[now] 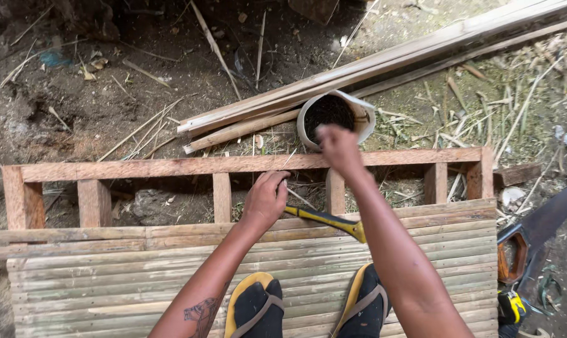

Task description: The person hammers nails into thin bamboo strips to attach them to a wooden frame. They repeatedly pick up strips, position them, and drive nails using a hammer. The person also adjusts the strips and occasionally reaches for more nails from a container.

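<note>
Down at the bottom edge, two feet in black socks and yellow-soled sandals (pixel 256 310) stand planted on a deck of pale split-bamboo slats (pixel 108 281). Up from there, the left hand (pixel 266 200) is clenched around the near end of a tool with a yellow-and-black handle (pixel 324 220), which lies slanted across the top slat; its head is hidden behind the right forearm, so it may be a hammer, but that cannot be confirmed. The right hand (pixel 338 148) is stretched forward over the far rail of the reddish-brown wooden frame (pixel 171 167), hovering right at the lip of a white cylindrical container filled with something dark (pixel 333 116). It is blurred, fingers bunched downward, and whether it grips anything cannot be told. The container sits on the dirt just beyond the frame, touching a bundle of long pale bamboo strips (pixel 383 66) that runs diagonally up to the right. The frame's short uprights stand between its far rail and the slats. Off to the right, on the ground beside the deck, lies a handsaw with an orange-brown grip (pixel 515 253), with a small yellow-and-black object (pixel 512 307) just below it. Straw and splinters litter the soil.
</note>
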